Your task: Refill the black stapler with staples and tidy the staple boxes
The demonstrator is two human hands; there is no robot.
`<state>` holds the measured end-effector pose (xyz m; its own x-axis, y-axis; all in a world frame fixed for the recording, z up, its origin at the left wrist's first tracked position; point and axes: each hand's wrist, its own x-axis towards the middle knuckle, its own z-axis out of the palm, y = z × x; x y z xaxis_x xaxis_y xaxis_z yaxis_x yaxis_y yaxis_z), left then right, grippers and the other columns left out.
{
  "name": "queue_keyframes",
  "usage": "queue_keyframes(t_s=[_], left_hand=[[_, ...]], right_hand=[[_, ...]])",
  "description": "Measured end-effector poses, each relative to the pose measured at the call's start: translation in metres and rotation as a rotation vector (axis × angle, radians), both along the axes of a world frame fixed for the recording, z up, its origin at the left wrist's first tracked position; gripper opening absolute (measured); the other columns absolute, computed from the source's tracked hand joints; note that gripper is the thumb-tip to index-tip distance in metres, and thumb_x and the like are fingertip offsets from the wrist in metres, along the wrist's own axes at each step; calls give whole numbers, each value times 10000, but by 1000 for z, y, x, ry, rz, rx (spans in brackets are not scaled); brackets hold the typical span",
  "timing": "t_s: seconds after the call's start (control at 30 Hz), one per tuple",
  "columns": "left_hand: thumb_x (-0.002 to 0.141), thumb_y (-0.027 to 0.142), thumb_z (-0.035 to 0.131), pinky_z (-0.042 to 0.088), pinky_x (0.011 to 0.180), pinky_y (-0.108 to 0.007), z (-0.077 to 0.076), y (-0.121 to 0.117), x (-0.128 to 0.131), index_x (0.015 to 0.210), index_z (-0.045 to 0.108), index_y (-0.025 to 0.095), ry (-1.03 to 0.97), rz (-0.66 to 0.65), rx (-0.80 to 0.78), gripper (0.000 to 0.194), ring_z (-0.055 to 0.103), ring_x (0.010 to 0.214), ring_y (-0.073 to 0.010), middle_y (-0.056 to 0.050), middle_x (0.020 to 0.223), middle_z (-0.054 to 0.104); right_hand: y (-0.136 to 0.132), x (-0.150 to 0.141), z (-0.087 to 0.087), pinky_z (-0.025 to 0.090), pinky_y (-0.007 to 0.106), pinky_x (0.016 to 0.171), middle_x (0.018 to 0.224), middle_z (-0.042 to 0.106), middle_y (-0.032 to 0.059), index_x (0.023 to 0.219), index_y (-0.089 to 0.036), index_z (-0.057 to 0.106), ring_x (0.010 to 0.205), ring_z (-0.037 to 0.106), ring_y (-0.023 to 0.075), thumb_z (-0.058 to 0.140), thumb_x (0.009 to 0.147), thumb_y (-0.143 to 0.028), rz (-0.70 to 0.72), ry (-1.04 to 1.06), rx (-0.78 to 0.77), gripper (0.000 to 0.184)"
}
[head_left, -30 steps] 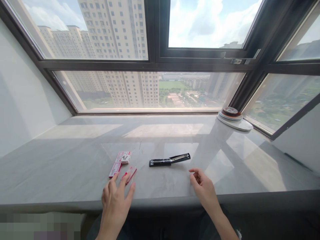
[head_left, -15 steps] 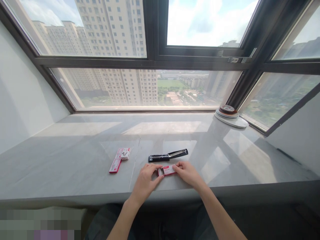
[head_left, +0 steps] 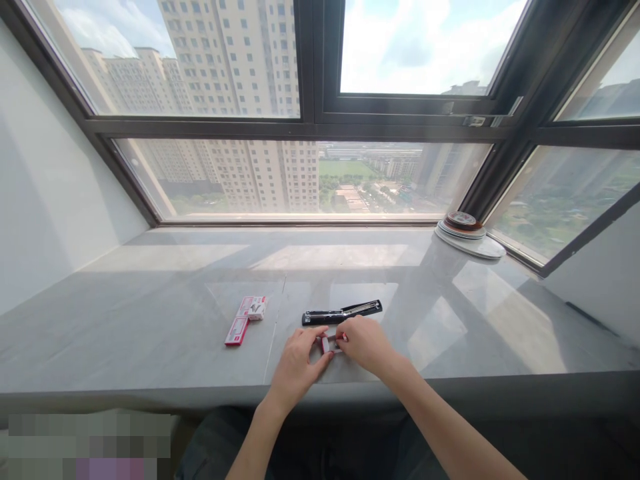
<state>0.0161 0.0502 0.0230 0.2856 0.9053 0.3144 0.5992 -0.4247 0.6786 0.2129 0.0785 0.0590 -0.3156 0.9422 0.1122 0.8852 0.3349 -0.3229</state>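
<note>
A small red-and-white box (head_left: 326,345) lies at the front of the sill, mostly covered by my hands. My left hand (head_left: 297,360) grips its left end between thumb and fingers. My right hand (head_left: 369,343) is closed, its fingertips pinched over the box's middle and right part; what they hold is hidden. Just beyond my hands lies a black stapler (head_left: 320,317), opened out so that its metal inside shows. Off to the left rests a flat red-and-white box (head_left: 237,331), with a smaller white box (head_left: 257,307) at its upper right end.
The grey stone sill (head_left: 150,333) ends in a front edge just below my wrists. A stack of round plates or mats (head_left: 470,239) sits in the far right corner by the dark window frame (head_left: 400,130). White walls close both sides.
My right hand has shifted left from the box's right end to over its middle, its fingers curling in. My left hand keeps hold of the box. The view has turned slightly.
</note>
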Motion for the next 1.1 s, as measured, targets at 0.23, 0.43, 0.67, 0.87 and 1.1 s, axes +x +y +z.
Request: queue_keyframes(t_s=[0.23,0.43,0.67,0.87,1.1], left_hand=[[871,248,686,494,1008,-403,0,0,-1,1337,593,309,-19,9,-26,479,619,1114,-236,-38,1189,678],[870,299,704,471,998,-397,1,1,-2,1382,550,318,-1,26,-4,535,609,1113,-241,-41,1194,666],[980,343,518,447,845,-369,-6,5,19,1156,652,270,15,164,-67,233,613,753,-188,-9,893,705],[995,391,484,430,731,-292,-6,8,16,1057,630,245,-75,180,-75,216,595,697,-159,10,822,671],[839,467,712,381,776,-320,0,47,-24,1118,690,295,167,279,31,329,594,872,-222,-2,860,628]], right_hand=[[2,21,4,337,246,622,713,682,-15,861,-259,741,660,567,149,618,861,-267,123,268,-63,123],[-13,68,-19,408,263,630,739,634,-3,1074,-216,715,652,529,151,582,934,-431,-27,453,-58,289],[-21,61,-29,446,283,682,901,677,24,1149,-258,725,740,579,175,717,870,-486,48,428,-98,360],[-28,47,-26,418,273,665,797,610,-4,1179,-330,733,686,549,156,679,919,-415,59,428,-66,278],[-30,32,-20,355,253,609,699,517,-37,1008,-285,733,636,493,132,661,926,-348,59,471,-60,126]])
